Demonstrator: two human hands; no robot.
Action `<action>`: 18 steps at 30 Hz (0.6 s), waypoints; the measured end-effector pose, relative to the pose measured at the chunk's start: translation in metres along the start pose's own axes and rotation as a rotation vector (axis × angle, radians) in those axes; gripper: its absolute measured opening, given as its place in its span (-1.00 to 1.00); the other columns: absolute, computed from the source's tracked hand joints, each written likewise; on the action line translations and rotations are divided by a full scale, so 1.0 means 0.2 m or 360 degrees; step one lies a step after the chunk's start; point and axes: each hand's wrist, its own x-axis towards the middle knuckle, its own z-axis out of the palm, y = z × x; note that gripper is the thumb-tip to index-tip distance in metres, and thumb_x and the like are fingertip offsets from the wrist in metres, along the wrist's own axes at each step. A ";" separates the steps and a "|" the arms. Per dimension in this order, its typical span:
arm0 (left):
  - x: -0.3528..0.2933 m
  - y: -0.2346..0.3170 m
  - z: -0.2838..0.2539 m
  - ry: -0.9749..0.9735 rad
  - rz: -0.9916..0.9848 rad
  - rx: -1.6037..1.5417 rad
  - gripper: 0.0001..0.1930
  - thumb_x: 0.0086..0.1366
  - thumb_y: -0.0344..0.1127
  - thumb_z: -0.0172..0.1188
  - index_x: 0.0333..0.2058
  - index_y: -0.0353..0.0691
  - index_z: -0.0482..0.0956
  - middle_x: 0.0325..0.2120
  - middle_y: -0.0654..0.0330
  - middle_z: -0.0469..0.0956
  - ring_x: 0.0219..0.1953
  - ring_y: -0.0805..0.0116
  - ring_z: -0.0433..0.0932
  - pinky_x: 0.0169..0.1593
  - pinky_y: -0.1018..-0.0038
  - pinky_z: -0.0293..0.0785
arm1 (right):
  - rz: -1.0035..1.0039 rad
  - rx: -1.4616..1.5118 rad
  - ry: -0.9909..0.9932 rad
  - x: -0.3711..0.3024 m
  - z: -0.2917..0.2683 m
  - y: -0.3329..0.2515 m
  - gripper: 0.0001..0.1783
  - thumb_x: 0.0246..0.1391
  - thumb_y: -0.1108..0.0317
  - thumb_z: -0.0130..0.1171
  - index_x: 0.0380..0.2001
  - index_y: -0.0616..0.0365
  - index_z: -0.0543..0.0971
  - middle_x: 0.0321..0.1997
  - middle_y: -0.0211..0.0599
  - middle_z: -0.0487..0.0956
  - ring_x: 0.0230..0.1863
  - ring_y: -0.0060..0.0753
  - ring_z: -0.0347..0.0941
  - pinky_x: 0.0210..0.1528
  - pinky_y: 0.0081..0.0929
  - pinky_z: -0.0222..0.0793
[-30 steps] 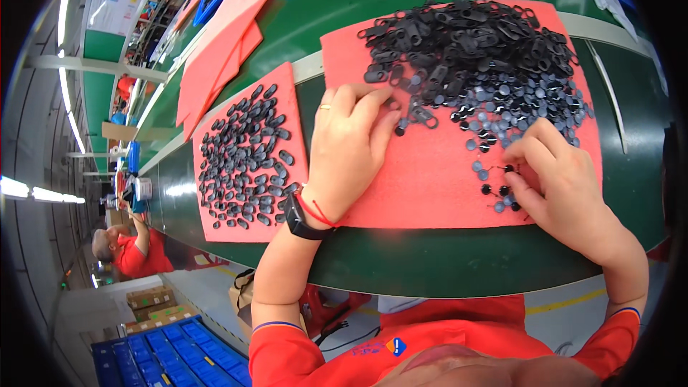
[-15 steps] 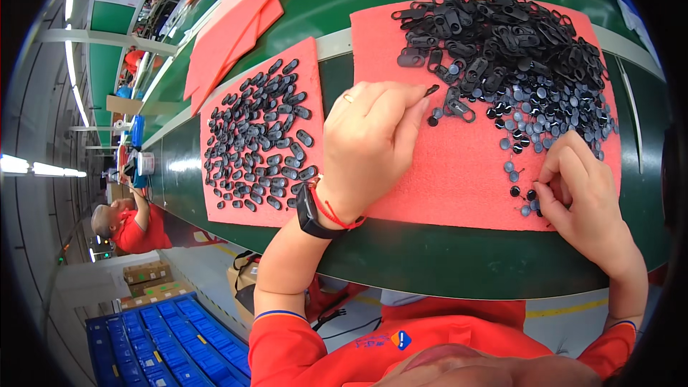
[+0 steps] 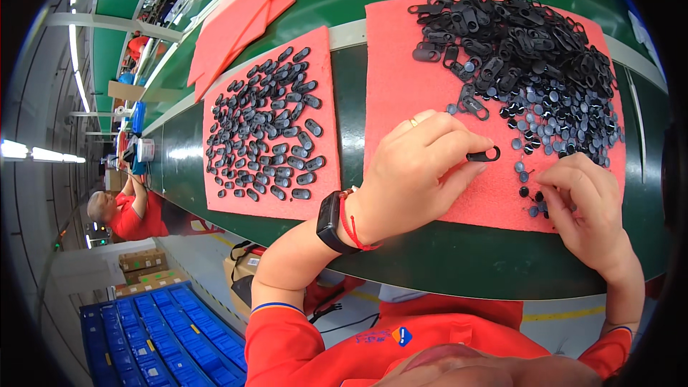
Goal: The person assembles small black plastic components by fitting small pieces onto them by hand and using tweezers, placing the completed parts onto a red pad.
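My left hand [image 3: 423, 175] pinches a small black oval plastic piece [image 3: 490, 154] between thumb and fingertips; a round hole shows at its free end. It hovers over a pink foam mat [image 3: 394, 64]. Close to the mat's near right side, my right hand [image 3: 591, 208] has thumb and fingers drawn together; anything between them is too small to tell. Beside those fingertips lie a few small round buttons [image 3: 524, 191], dark and grey. Behind the hands are a spread of grey-blue round buttons [image 3: 548, 118] and a heap of black oval pieces [image 3: 512, 36].
On the left, another pink foam mat [image 3: 272, 206] bears many black oval pieces with filled centres [image 3: 313, 127]. Loose pink foam sheets [image 3: 236, 25] lie on the green table [image 3: 423, 261]. Blue crates [image 3: 165, 337] stand on the floor, and another person [image 3: 132, 211] sits farther along.
My left hand has moved right and nearer from the heap's edge, now with a black oval piece plainly showing in its fingers. My right hand stays by the small buttons.
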 end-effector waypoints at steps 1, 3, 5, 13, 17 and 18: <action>0.00 -0.01 0.00 0.0019 0.0071 0.0056 -0.72 -0.13 -0.54 0.33 -0.34 -0.23 0.59 -0.47 0.21 0.51 -0.46 0.37 0.49 -0.40 0.55 0.42 | -0.0064 -0.0095 0.0008 0.00 0.00 0.00 -0.77 -0.26 0.67 0.17 -0.43 0.26 0.47 -0.51 -0.26 0.43 -0.60 -0.36 0.35 -0.59 -0.52 0.23; 0.00 -0.02 0.01 0.0034 0.0139 0.0105 -0.71 -0.14 -0.54 0.33 -0.35 -0.23 0.59 -0.47 0.22 0.51 -0.45 0.32 0.49 -0.39 0.52 0.41 | -0.0052 -0.0131 0.0015 0.00 0.01 0.00 -0.77 -0.25 0.65 0.17 -0.40 0.26 0.49 -0.51 -0.26 0.43 -0.58 -0.33 0.36 -0.57 -0.49 0.24; -0.01 -0.03 0.02 0.0006 0.0144 0.0069 -0.71 -0.14 -0.53 0.32 -0.34 -0.22 0.58 -0.46 0.23 0.50 -0.44 0.29 0.47 -0.38 0.47 0.39 | -0.0045 -0.0169 0.0025 0.00 0.01 0.00 -0.77 -0.24 0.63 0.18 -0.38 0.27 0.50 -0.51 -0.26 0.43 -0.56 -0.30 0.37 -0.55 -0.46 0.25; -0.02 -0.03 0.03 -0.0021 0.0151 0.0130 -0.71 -0.12 -0.54 0.30 -0.33 -0.22 0.58 -0.48 0.23 0.49 -0.46 0.29 0.45 -0.39 0.47 0.38 | -0.0068 -0.0311 0.0000 -0.01 0.02 0.01 -0.77 -0.25 0.60 0.19 -0.39 0.26 0.51 -0.48 -0.28 0.44 -0.53 -0.31 0.38 -0.53 -0.46 0.24; -0.01 0.00 0.03 -0.0012 0.0119 0.0063 -0.75 -0.12 -0.56 0.30 -0.37 -0.22 0.59 -0.51 0.23 0.48 -0.49 0.32 0.45 -0.43 0.50 0.37 | -0.0111 -0.0297 0.0042 -0.01 0.01 0.01 -0.76 -0.26 0.61 0.19 -0.39 0.27 0.51 -0.48 -0.27 0.44 -0.52 -0.31 0.39 -0.55 -0.46 0.23; -0.01 0.01 0.03 -0.0015 0.0120 0.0064 -0.75 -0.12 -0.56 0.30 -0.37 -0.22 0.59 -0.51 0.23 0.48 -0.49 0.32 0.45 -0.43 0.50 0.37 | -0.0116 -0.0230 0.0054 -0.01 0.00 0.01 -0.76 -0.26 0.61 0.21 -0.39 0.27 0.52 -0.48 -0.27 0.44 -0.52 -0.33 0.39 -0.56 -0.48 0.24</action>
